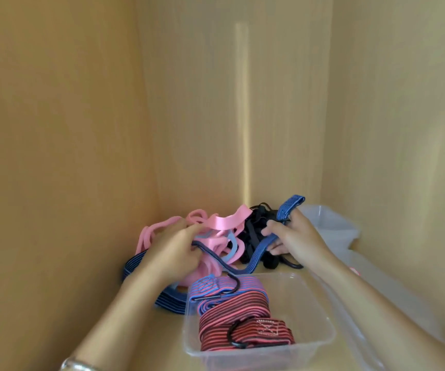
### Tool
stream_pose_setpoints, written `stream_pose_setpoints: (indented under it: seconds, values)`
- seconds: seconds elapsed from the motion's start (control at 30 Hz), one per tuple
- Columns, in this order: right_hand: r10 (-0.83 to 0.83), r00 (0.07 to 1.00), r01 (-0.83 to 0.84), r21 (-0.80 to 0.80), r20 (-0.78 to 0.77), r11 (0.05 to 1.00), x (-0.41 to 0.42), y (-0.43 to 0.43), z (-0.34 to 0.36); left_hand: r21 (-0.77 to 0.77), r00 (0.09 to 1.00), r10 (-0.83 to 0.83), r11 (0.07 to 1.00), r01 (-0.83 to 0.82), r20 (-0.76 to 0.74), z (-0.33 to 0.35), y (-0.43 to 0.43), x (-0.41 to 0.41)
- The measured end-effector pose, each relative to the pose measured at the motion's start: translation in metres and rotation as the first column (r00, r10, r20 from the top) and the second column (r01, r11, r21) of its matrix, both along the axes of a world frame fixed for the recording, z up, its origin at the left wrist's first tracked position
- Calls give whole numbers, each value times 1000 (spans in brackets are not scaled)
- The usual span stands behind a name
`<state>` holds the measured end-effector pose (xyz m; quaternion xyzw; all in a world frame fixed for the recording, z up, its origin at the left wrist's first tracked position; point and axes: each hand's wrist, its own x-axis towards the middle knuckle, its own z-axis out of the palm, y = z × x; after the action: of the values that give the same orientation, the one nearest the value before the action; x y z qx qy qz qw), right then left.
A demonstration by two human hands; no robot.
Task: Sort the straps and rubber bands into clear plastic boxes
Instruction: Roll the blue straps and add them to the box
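Far clear box point(335, 226) partly hidden behind right hand point(299, 236).

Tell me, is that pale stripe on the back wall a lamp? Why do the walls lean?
Head view: the pale stripe looks like light on the wooden back wall, not a lamp; the wide-angle lens bends the walls; everything is slightly soft, and the far clear box looks washed out.

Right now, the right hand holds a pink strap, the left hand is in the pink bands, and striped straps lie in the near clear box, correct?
Not quite. The head view shows the right hand gripping a blue strap, not a pink one. The left hand is in the pink bands, and striped straps lie in the near clear box.
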<state>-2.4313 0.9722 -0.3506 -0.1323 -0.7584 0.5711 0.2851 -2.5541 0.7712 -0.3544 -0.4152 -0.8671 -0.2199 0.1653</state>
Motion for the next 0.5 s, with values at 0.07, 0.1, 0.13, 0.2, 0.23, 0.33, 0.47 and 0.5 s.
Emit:
stream_pose_setpoints:
  seconds: [0.07,0.1,0.13,0.2,0.23,0.33,0.47,0.5]
  values:
    - [110,993,-111,-47,-29,993,0,-15,3,-15,997,-57,998,56,-53,0,5,7]
    - [174,984,-177,-79,-44,981,2,-22,5,-32,995,-81,996,79,-63,1,7,12]
    - [233,971,-238,-99,-53,966,3,-28,7,-62,993,-98,994,94,-67,3,9,17]
    - [315,948,-317,-78,-43,945,5,-36,6,-127,991,-119,986,111,-55,7,11,24]
    - [338,941,-339,-54,-30,939,7,-39,6,-130,990,-133,983,127,-36,8,11,26]
    - [358,933,-359,-28,-42,933,9,-42,6,24,979,-197,980,196,42,8,10,30]
    - [375,922,-381,-54,-98,923,12,-41,10,157,954,-253,961,229,161,5,21,33]
    - [370,923,-376,-47,-101,925,13,-39,10,143,954,-258,961,237,152,8,24,32]
